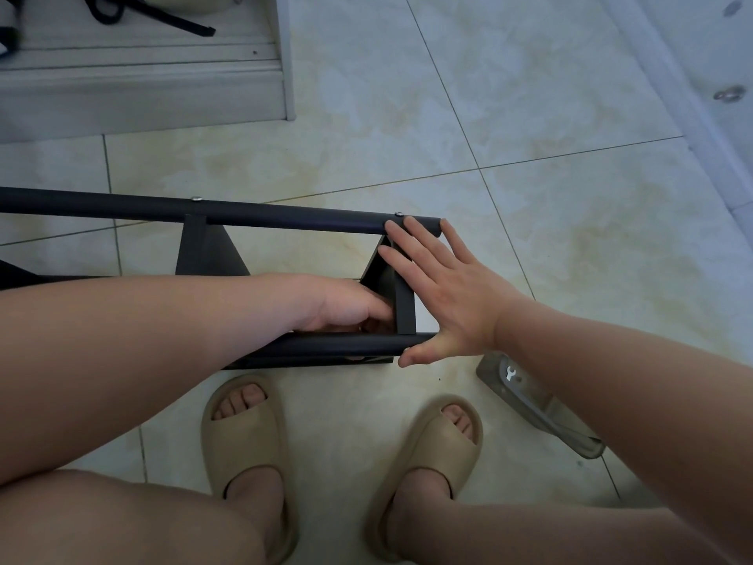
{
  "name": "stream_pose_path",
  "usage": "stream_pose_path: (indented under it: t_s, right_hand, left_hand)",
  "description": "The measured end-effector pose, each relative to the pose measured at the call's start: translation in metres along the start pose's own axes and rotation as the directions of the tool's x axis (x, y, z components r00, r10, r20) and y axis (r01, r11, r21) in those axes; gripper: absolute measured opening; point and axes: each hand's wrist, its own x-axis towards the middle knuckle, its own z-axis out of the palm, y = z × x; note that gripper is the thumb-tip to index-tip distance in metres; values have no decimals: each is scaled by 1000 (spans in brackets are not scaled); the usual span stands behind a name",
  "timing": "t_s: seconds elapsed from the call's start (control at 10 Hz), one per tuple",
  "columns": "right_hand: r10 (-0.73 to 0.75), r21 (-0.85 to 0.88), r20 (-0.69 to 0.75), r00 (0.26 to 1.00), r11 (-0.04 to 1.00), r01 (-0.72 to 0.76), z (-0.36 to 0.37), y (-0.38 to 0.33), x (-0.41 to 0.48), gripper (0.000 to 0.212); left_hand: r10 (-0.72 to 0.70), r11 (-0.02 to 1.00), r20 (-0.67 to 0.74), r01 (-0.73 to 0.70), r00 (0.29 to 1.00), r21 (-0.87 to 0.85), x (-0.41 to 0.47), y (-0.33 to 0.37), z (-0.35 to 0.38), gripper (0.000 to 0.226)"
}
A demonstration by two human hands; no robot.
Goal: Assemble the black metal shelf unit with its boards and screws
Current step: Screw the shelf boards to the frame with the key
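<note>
The black metal shelf frame (285, 216) lies on its side on the tiled floor, its two round tubes running left to right. Black cross brackets join the tubes; silver screw heads (399, 214) show on the far tube. My right hand (440, 291) lies flat with straight fingers across the frame's right end, fingertips on the far tube, thumb by the near tube (346, 344). My left hand (346, 305) reaches between the tubes beside the end bracket (401, 303); its fingers curl inward, their tips hidden. I cannot tell whether they hold anything.
A clear plastic bag (542, 405) with a small wrench printed or lying inside rests on the floor to the right. My feet in beige slides (244, 450) stand just below the frame. A grey cabinet base (142, 87) with black straps is at the upper left.
</note>
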Motion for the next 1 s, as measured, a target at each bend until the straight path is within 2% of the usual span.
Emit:
stream_pose_path:
  t_s: [0.1,0.3,0.5,0.7,0.8,0.9,1.0]
  right_hand:
    - [-1,4,2,1000,1000,1,-1,0,0,130]
    - [1,1,8,1000,1000,-1,-1,-1,0,130]
    - [-2,10,-1,1000,1000,2,0,-1,0,130]
    - [-2,12,-5,1000,1000,2,0,-1,0,130]
    - [0,9,-2,1000,1000,0,0,-1,0,130]
    - [2,14,5,1000,1000,-2,-1,-1,0,130]
    - [-1,9,1,1000,1000,1,-1,-1,0,130]
  left_hand:
    - [43,998,-20,-43,999,39,0,-1,-2,32]
    - [53,998,17,-52,998,-40,3,0,-3,5]
    - [63,993,22,-61,998,-101,3,-2,-2,14]
    - [43,982,44,-34,998,-186,2,0,-3,13]
    - [42,994,56,-36,998,-106,0,-1,-3,25]
    - [73,997,11,-73,997,-30,1,-5,-3,30]
    - [79,996,5,-79,997,-33,4,-5,-4,14]
